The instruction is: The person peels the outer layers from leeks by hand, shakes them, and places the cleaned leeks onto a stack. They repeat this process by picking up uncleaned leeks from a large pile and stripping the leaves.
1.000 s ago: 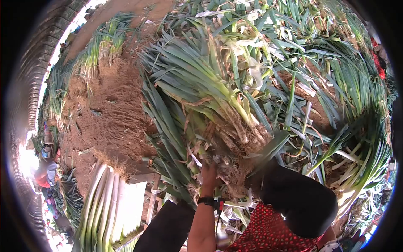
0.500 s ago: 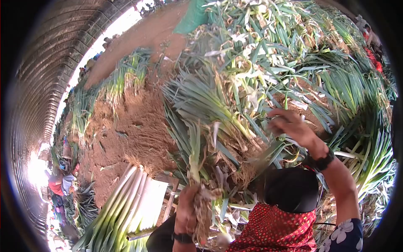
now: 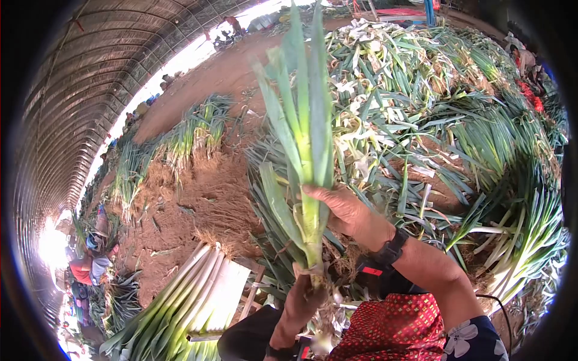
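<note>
A single leek stands upright in front of me, its green leaves fanning up toward the top of the view. My left hand grips its root end at the bottom. My right hand wraps around its pale stalk just above, fingers curled on the leaves. Behind it lies a big heap of uncleaned leeks with earthy roots.
Cleaned white leeks lie stacked on a wooden frame at lower left. Leek piles and trimmed leaves cover the ground to the right. Bare soil lies left of centre. Other people crouch far left under the tunnel roof.
My left hand lifted one leek out of the heap and turned it upright. My right hand came in from the right and closed around its stalk. The view tilted upward.
</note>
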`<state>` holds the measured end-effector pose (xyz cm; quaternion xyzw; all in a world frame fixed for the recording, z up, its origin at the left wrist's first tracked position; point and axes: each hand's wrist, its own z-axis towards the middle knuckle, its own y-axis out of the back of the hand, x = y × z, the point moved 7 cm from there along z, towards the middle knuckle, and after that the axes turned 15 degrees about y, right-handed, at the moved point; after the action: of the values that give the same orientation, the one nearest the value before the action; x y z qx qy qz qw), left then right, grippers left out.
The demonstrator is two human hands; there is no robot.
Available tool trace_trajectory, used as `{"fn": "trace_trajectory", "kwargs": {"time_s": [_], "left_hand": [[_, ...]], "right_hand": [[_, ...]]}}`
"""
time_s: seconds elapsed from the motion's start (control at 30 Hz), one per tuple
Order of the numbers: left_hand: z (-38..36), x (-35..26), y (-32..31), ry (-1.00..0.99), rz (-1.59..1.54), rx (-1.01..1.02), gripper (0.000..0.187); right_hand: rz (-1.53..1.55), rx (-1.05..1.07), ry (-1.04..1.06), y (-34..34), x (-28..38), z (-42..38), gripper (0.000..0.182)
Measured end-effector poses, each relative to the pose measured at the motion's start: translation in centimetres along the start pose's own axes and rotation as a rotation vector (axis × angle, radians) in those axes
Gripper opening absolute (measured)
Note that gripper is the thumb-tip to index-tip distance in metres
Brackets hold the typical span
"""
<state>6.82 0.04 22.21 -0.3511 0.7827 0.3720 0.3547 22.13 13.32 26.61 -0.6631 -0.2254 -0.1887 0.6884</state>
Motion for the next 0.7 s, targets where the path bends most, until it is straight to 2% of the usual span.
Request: {"fn": "trace_trajectory", "kwargs": {"time_s": [0.03,0.17,0.23,0.27,0.37,0.4,0.47,0.5,0.53,0.57,0.63,0.7], "left_hand": [[1.8,0.0,-0.4,-0.255,-0.331,0.058,0.048],[5.2,-2.7,0.2,-0.208,-0.542,0.096,0.047],[5.7,-5.2,0.8,-0.221,-0.318,-0.211,0.045],[6.8,-5.0,0.5,-0.212,-0.319,-0.201,0.045],[8.2,-5.4,1.0,-0.499,-0.201,-0.559,0.028],[8.1,-5.2,0.7,-0.493,-0.201,-0.551,0.028],[8.0,-3.4,0.0,-0.248,0.048,-0.578,0.026],[8.5,-1.3,-0.1,-0.113,0.026,-0.548,0.023],[8.8,1.6,-0.2,-0.11,0.065,-0.618,0.021],[9.2,5.2,-0.3,-0.105,0.104,-0.688,0.02],[9.7,12.9,0.7,0.082,0.103,-0.664,0.026],[8.6,19.5,1.9,0.267,0.35,-0.666,0.037]], "right_hand": [[0.013,-0.036,0.036,0.4,0.6,-0.4,0.042],[-0.002,-0.114,0.105,2.5,1.5,-1.8,0.042],[-0.051,-0.082,0.148,3.3,1.5,-2.1,0.042],[-0.051,-0.096,0.147,3.7,1.4,-2.2,0.042],[-0.145,-0.111,0.266,4.3,2.9,-2.2,0.037],[-0.146,-0.121,0.265,4.9,3.5,-2.1,0.037],[-0.18,-0.145,0.33,6.3,5.7,-1.9,0.038],[-0.149,-0.177,0.408,7.0,6.6,-1.5,0.04],[-0.154,-0.181,0.417,7.5,7.0,-1.1,0.04],[-0.158,-0.212,0.529,8.1,7.9,-1.1,0.038],[-0.154,-0.227,0.676,8.9,9.4,-1.5,0.031],[-0.169,-0.25,0.727,9.0,11.0,-2.2,0.029]]}}
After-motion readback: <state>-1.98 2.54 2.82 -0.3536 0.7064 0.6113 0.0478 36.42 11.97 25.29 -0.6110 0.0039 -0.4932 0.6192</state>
